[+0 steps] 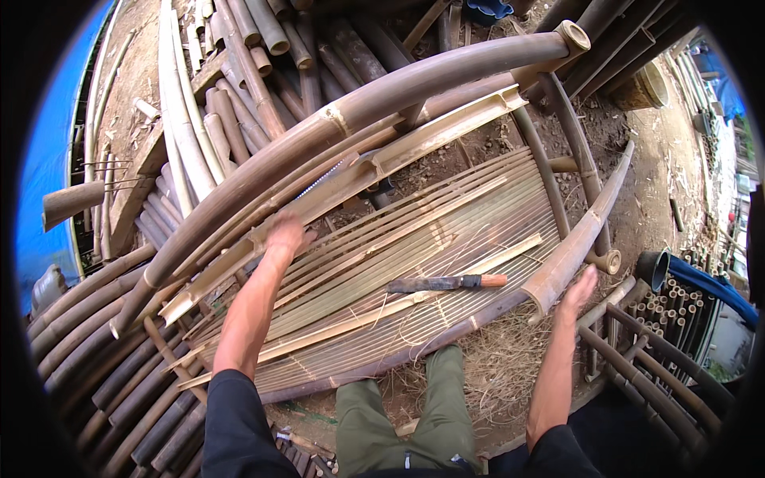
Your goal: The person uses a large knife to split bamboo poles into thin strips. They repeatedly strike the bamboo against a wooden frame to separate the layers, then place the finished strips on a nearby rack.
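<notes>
A long split bamboo pole (343, 190), hollow side up, runs diagonally along the back of a bamboo bench. My left hand (288, 233) is on its left part, fingers curled over it and partly hidden. My right hand (580, 291) is off to the right, fingers stretched out, just beyond the near end of a curved, tapering split bamboo piece (580, 239). Between my hands is the bench's slatted seat (446, 219). A knife (430, 284) with a dark blade and an orange-brown handle end lies across the slats, over a pale bamboo strip (335, 338).
A thick curved bamboo rail (335, 119) arches over the back of the bench. Behind it, a toothed saw blade (319, 182) shows partly. Bamboo poles are stacked at the left (151, 390) and the back. Shavings (510, 358) cover the ground by my legs; a bamboo frame (661, 374) stands right.
</notes>
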{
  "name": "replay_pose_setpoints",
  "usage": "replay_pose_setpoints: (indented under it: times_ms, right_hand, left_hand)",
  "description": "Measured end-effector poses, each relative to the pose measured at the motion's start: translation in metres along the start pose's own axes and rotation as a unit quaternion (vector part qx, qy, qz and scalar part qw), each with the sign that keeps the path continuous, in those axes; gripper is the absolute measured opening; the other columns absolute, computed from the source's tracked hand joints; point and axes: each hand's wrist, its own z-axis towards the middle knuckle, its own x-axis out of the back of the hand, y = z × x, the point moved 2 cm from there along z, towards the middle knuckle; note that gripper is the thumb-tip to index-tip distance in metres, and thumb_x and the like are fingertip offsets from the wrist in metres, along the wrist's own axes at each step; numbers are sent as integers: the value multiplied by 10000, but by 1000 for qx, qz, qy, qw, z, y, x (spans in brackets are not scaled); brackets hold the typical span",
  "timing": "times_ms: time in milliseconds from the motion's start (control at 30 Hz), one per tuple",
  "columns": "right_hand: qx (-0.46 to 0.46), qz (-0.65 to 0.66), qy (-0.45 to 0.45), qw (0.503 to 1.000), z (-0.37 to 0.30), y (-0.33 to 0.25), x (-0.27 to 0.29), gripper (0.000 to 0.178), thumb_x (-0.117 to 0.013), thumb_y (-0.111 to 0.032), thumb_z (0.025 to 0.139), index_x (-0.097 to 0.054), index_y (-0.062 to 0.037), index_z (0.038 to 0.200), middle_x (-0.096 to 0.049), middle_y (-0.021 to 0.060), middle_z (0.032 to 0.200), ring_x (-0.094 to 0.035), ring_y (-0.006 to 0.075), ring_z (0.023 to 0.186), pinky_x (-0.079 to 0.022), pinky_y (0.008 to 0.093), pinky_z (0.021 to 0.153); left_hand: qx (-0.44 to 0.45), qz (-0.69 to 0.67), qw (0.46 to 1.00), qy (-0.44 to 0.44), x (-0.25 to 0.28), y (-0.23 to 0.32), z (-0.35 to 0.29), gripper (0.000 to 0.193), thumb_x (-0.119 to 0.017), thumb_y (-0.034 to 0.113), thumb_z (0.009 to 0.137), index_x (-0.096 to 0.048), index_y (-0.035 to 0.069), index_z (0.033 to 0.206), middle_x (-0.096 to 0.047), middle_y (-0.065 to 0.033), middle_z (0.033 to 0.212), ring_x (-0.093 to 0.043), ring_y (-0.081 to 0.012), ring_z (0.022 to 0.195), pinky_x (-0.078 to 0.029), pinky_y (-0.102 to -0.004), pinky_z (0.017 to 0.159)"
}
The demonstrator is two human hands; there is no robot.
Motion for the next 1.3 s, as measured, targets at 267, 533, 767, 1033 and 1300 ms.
replay_pose_setpoints:
  times_ms: [267, 533, 767, 1033, 1300]
  right_hand:
    - [-175, -43, -238, 954, -262, 89, -90, 462, -580, -97, 926, -420, -44, 1355, -589, 72, 1024, -569, 170, 915, -502, 310, 815]
    - [-263, 224, -533, 772, -390, -66, -177, 1219, -684, -699, 719, -17, -79, 1530, -171, 249, 1548, -264, 390, 1408, -341, 588, 1095]
    - [-383, 387, -295, 785, -446, -151, -168, 700, -598, -577, 898, -455, 3, 1262, -528, 82, 1127, -490, 171, 1039, -411, 299, 919]
    - [-388, 373, -105, 836, -292, -145, -141, 764, -621, -644, 842, -547, 31, 1192, -575, 116, 1156, -502, 220, 1087, -387, 375, 998]
    - [-366, 534, -74, 758, -227, -104, -136, 724, -676, -496, 870, -421, -64, 1393, -406, 68, 1450, -348, 248, 1343, -249, 448, 1146]
  left_hand:
    - [-62, -108, 946, 300, -53, -59, 9, 303, -626, 370, 901, -619, 72, 956, -630, -140, 860, -618, -324, 812, -485, -425, 753]
    - [-213, -248, 939, 104, 37, 0, -127, 353, -537, 328, 960, -501, 0, 835, -548, -302, 717, -557, -498, 687, -428, -506, 586]
    - [-215, -312, 925, 26, 64, 66, -231, 431, -554, 406, 953, -464, 4, 823, -509, -272, 634, -570, -454, 592, -429, -460, 525]
    - [-120, -268, 926, -238, 70, 24, -276, 1011, -696, 536, 822, -230, -94, 1460, -354, -315, 1455, -392, -389, 1346, -362, -439, 1083]
    - [-87, 17, 994, -70, 72, -17, -351, 980, -865, 345, 627, -377, 5, 1406, -504, -273, 1281, -519, -420, 1162, -437, -448, 990]
